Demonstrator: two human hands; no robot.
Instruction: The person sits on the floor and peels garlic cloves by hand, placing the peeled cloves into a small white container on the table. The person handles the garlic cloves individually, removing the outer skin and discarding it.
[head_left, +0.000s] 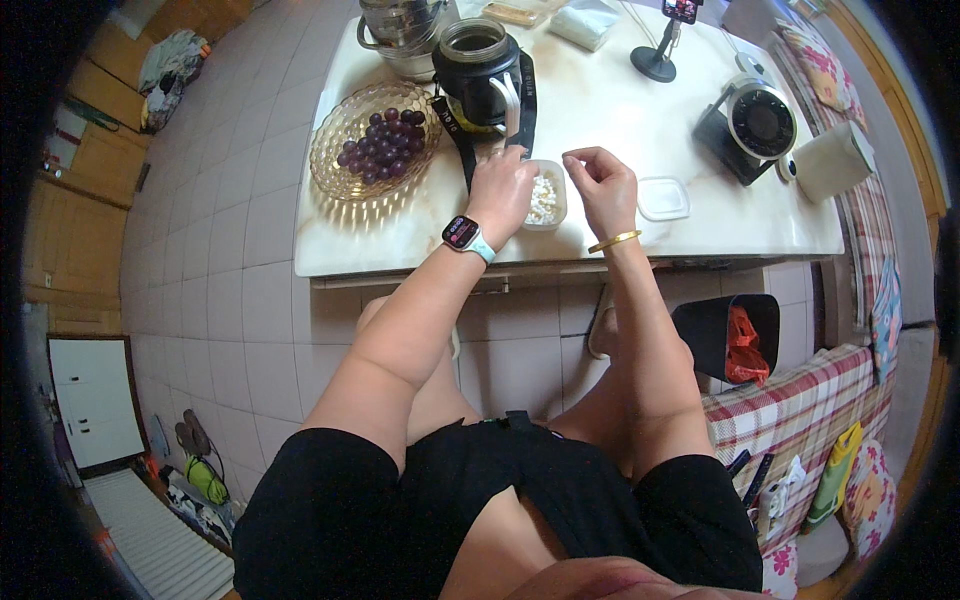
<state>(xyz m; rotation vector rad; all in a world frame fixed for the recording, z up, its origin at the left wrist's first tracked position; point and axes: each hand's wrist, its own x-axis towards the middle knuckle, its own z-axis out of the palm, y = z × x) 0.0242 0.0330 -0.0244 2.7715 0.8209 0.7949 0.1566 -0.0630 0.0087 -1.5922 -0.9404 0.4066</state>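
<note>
My left hand, with a smartwatch on its wrist, rests against the left side of a small clear plastic container. Its fingers are curled, and whether they grip the rim cannot be made out. Small white pieces fill the container. Just right of it, my right hand is raised with thumb and forefinger brought together; anything tiny between them is too small to tell. A gold bangle circles that wrist. A clear lid lies flat to the right.
Behind my left hand stands an uncapped black jug with a strap. Left of it, a glass plate bears dark grapes. A phone stand, a small fan and a bin below the table are to the right.
</note>
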